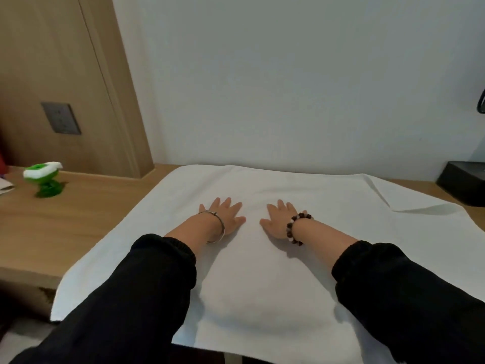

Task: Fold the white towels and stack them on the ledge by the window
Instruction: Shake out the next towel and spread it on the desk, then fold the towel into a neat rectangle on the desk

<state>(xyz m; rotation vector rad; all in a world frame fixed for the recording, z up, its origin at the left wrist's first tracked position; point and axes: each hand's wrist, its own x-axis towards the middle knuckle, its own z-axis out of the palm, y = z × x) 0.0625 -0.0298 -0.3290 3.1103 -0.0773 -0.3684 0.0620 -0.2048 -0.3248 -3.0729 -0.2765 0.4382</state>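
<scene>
A large white towel [262, 185] lies spread over a wooden table [86, 214], its near edge hanging over the front. My left hand [227, 215] lies flat on the towel near its middle, fingers straight and spread. My right hand [278, 218] lies flat just to the right of it, fingers also straight. Both palms press the cloth. At the far right the towel's corner [420, 206] is folded up and creased. No window ledge is in view.
A green and white toy [44, 182] stands on the table at the left. A black box [464, 185] sits at the right edge. A white wall rises behind the table, with a wood panel and a grey socket [61, 118] at the left.
</scene>
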